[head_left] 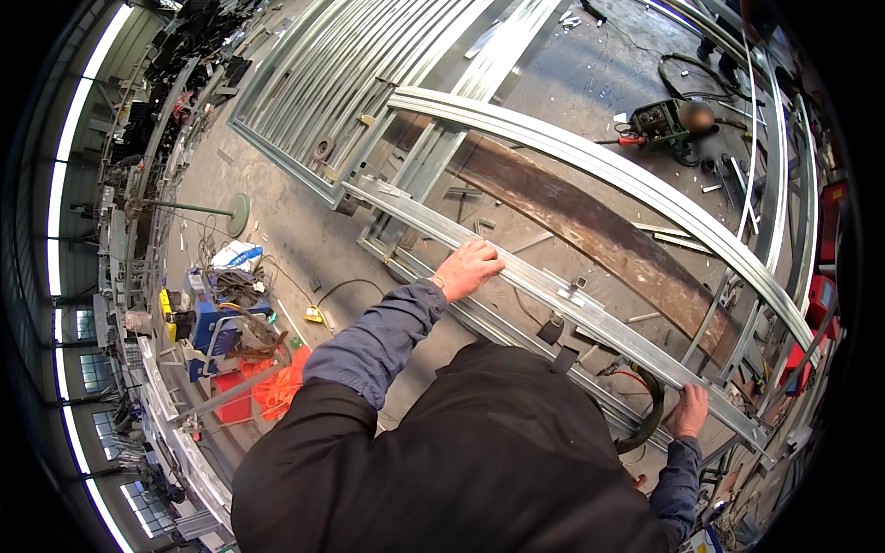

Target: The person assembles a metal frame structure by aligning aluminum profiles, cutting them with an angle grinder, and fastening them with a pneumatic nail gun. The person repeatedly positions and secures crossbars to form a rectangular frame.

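Note:
A long, straight galvanized metal bar [535, 281] runs across in front of me, from the upper left down to the lower right. My left hand [468, 268] is closed over it left of the middle, fingers bent around its far edge. Further along, my right hand [689, 411] grips the same bar near its right end, the fingertips over the top. A small metal bracket [576, 293] sits on the bar between my hands. Beyond lies a curved, paler rail [590, 152], apart from both hands. A wide rusty brown beam [572, 221] lies between bar and rail.
A slatted metal panel [341, 83] lies at the far left. A green machine [656, 124] with cables stands on the floor at the far right. Left of me are a blue tool box [214, 327], orange sheeting [281, 382], a red box [232, 398] and a round-based stand [238, 214].

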Available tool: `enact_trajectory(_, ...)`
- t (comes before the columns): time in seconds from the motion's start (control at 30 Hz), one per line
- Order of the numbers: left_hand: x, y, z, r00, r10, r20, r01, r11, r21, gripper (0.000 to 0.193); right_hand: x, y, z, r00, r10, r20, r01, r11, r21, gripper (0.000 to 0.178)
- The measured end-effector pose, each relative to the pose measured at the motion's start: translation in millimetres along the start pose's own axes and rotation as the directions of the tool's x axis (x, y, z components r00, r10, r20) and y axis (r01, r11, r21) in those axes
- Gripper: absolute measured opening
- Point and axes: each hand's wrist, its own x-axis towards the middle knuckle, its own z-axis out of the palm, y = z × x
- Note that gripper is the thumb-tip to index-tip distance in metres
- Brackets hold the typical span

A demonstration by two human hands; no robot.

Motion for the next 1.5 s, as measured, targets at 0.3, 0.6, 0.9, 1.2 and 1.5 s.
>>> enact_trajectory(0.3,-7,0,26,1.0,-0.023,-0.008,0.022,0.995,-0.097,0.023,-7,14,11,0.995,0.044,0.09,-0.045,0.999,0.014,0.019)
enact_trajectory(0.6,-14,-22,1,0.959,-0.236,-0.154,0.22,0.969,-0.114,0.03,12,-11,-9,0.994,0.016,0.107,-0.018,1.0,0.017,0.025)
enact_trajectory(0.9,-61,-188,-32,0.808,-0.489,-0.328,0.578,0.764,0.286,0.047,137,-260,-3,0.947,-0.318,-0.037,0.306,0.864,0.4,0.061)
enact_trajectory(1.2,-114,-221,-11,0.84,-0.498,-0.217,0.543,0.774,0.327,0.049,141,-309,70,0.942,-0.333,-0.03,0.33,0.912,0.243,0.057)
enact_trajectory(1.5,-141,-242,9,0.823,-0.479,-0.307,0.543,0.821,0.176,0.039,141,-309,82,0.922,-0.309,-0.232,0.375,0.859,0.349,0.056)
